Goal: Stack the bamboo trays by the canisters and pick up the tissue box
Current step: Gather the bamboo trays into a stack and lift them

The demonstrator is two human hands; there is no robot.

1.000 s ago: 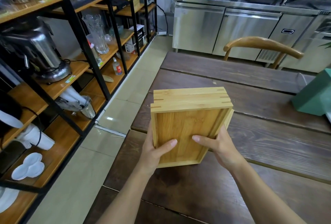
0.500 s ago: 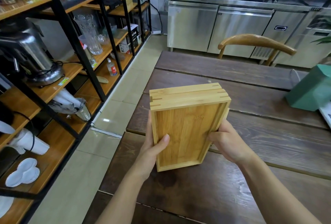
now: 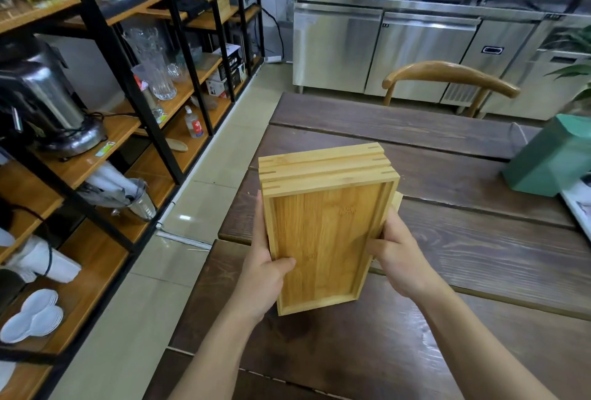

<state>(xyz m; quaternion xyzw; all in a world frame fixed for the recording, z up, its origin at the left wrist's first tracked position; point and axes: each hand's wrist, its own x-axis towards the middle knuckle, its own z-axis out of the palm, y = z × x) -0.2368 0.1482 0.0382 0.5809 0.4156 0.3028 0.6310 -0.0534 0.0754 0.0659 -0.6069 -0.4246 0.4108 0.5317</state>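
A stack of bamboo trays (image 3: 323, 233) is lifted above the dark wooden table (image 3: 447, 271), tilted with the top tray's hollow facing me. My left hand (image 3: 265, 271) grips the stack's left side, thumb inside the top tray. On the right side my right hand (image 3: 396, 259) clasps the long edge. Three tray ends show at the far side of the stack. A green box (image 3: 550, 160), perhaps the tissue box, stands at the table's right edge, partly cut off. No canisters are in view.
Black-framed wooden shelves (image 3: 121, 131) with a metal urn (image 3: 41, 99), glasses and white dishes run along the left, across a tiled aisle. A curved wooden chair back (image 3: 451, 75) stands beyond the table. Steel counter cabinets (image 3: 399, 51) line the back wall.
Both hands have slid along the stack: the right hand moved off the near end to the right long edge. The stack sits slightly lower and more tilted in view.
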